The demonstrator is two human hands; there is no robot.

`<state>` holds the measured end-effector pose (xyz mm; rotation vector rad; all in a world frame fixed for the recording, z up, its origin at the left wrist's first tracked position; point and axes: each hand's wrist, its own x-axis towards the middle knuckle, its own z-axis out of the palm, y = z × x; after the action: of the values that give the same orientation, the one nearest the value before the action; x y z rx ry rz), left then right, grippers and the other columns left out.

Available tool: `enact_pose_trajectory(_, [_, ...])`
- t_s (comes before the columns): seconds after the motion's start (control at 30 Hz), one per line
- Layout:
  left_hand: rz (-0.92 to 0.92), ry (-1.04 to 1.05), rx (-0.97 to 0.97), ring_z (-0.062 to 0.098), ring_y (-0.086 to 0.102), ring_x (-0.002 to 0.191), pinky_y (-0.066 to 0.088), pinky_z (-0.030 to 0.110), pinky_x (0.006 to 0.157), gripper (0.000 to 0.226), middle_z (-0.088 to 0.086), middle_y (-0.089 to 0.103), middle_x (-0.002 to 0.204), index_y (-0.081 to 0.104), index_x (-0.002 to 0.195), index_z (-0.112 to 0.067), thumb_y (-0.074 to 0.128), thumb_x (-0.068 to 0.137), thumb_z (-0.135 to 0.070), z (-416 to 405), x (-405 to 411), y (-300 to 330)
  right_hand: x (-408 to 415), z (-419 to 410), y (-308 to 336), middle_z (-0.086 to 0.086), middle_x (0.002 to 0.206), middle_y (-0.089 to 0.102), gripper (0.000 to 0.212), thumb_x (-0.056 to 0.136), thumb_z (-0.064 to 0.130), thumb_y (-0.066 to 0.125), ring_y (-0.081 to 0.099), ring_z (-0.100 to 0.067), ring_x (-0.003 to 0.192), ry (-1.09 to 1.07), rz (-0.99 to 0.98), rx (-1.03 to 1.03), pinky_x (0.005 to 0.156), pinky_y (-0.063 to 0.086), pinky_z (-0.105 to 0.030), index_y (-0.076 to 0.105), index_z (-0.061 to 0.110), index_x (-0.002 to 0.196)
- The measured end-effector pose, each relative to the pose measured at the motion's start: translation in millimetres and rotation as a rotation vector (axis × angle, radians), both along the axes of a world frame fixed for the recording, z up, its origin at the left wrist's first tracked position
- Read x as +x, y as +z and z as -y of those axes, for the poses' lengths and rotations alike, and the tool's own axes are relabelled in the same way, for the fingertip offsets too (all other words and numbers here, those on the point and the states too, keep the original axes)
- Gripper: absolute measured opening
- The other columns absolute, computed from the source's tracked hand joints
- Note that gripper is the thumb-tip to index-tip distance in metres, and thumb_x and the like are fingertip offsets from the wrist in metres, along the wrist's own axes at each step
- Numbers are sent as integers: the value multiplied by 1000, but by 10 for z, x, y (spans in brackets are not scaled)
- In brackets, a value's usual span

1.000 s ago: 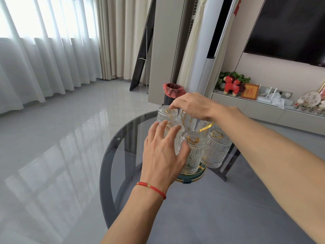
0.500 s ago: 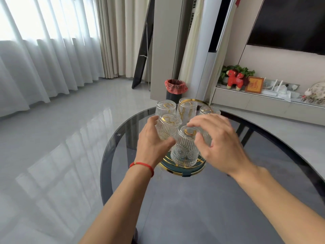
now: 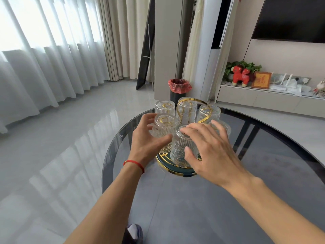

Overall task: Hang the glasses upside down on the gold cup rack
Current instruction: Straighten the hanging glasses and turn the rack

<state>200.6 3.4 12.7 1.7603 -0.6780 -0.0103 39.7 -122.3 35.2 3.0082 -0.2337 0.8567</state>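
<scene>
Glass table [image 3: 228, 199]: rack [image 3: 175, 170] glasses [image 3: 182, 148] upright, mouths down; both hands' grip loose, open.

Bright daylight poured through sheer curtains [image 3: 35, 55] at ten o'clock, blown out to near white. The glossy floor [image 3: 61, 155] mirrored the window panes at eight o'clock. Shadows stayed soft. The wide lens bowed vertical lines near the edges, and the picture looked slightly soft throughout, with the forearms nearest the camera blurriest.

right glass [image 3: 222, 128] half-hidden by hand [image 3: 209, 150] — shoe [image 3: 134, 232] cropped
</scene>
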Motion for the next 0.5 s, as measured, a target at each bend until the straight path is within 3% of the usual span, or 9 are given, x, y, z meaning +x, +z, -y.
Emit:
enact_pose_trajectory(0.13, [-16, 36, -24, 19, 64, 109, 59, 43, 92, 68, -2, 67, 120, 56, 125, -23, 91, 66, -23, -44, 10, 13, -18, 4, 8, 1, 136, 62, 48, 93, 35, 54, 59, -22, 128, 2, -23, 18, 122, 26, -55, 61, 20, 138])
enact_pose_trajectory(0.5, [-8, 7, 14, 18, 61, 112, 57, 45, 97, 73, -5, 61, 123, 49, 131, -26, 89, 69, -25, -60, 2, 24, -41, 61, 38, 0, 145, 60, 52, 94, 31, 58, 53, -21, 138, 60, -47, 40, 123, 25, -52, 57, 18, 144])
